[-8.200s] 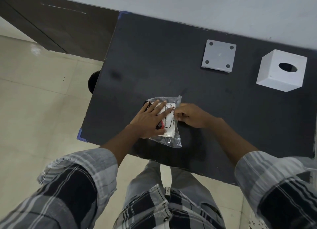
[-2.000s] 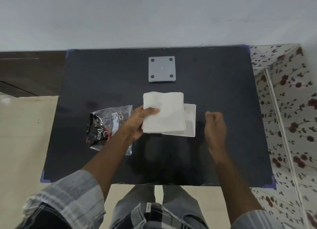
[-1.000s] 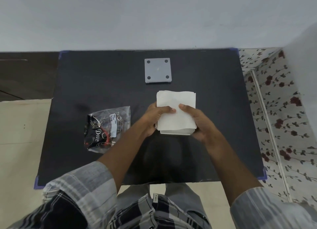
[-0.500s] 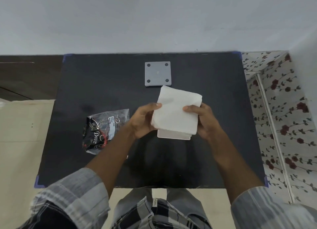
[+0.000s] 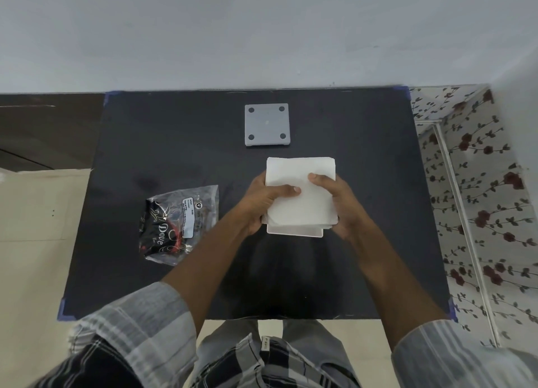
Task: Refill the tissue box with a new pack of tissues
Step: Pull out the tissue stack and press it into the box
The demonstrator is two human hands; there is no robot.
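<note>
A white stack of tissues [image 5: 301,184] lies level over the white tissue box [image 5: 294,231], of which only the near rim shows below the stack. My left hand [image 5: 262,201] grips the stack's left edge, thumb across the top. My right hand [image 5: 339,201] grips the right edge, thumb also on top. The box's grey base plate [image 5: 267,124], with dark round pads at its corners, lies apart at the back of the black table [image 5: 364,143]. The clear plastic wrapper [image 5: 177,221] with black and red print lies flat to the left of my left arm.
A pale wall runs along the table's far edge. A floral-patterned surface [image 5: 480,207] lies beyond the table's right edge, and beige floor [image 5: 37,236] lies to the left. Blue tape marks the table corners.
Half a second ago the tissue stack was tilted above the box. Now it sits level and square over the box, with both hands lower on its sides.
</note>
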